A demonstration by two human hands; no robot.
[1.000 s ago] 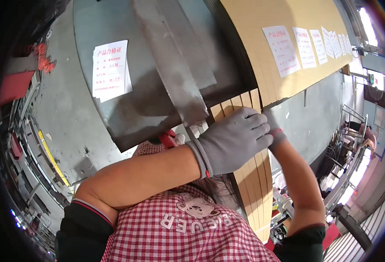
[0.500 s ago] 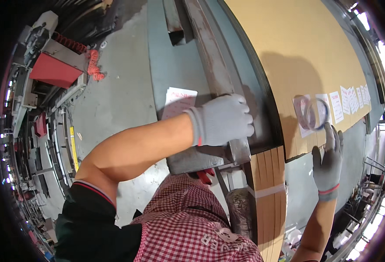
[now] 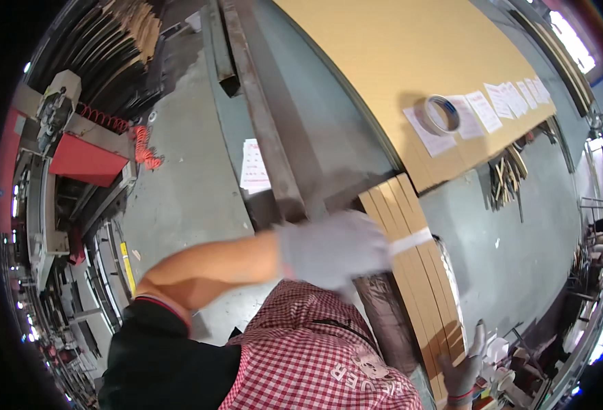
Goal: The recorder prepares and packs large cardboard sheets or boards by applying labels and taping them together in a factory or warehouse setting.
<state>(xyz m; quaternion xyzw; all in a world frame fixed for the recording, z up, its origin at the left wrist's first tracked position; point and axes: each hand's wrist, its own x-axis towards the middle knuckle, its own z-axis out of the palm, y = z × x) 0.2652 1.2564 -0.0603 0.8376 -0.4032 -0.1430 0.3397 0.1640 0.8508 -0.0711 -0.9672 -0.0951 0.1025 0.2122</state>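
My left hand, in a grey glove, reaches across in front of my body beside a stack of long cardboard strips. It is smeared by motion, so its fingers cannot be read. A white band runs around the stack, close to the fingertips. At the lower right my right hand, gloved too, hangs beside the strips with thumb and fingers apart, holding nothing. A roll of tape rests on a printed white sheet on the large brown cardboard sheet.
A long metal bar lies beside a shorter dark tube to the left of the cardboard. Several printed papers line the cardboard's right edge. Loose white papers lie by the bar. A dark wrapped roll stands near my apron.
My left hand has left the metal bar and moved down toward the banded strips. My right hand has let go of the tape roll and drawn back to the lower right. The view has shifted.
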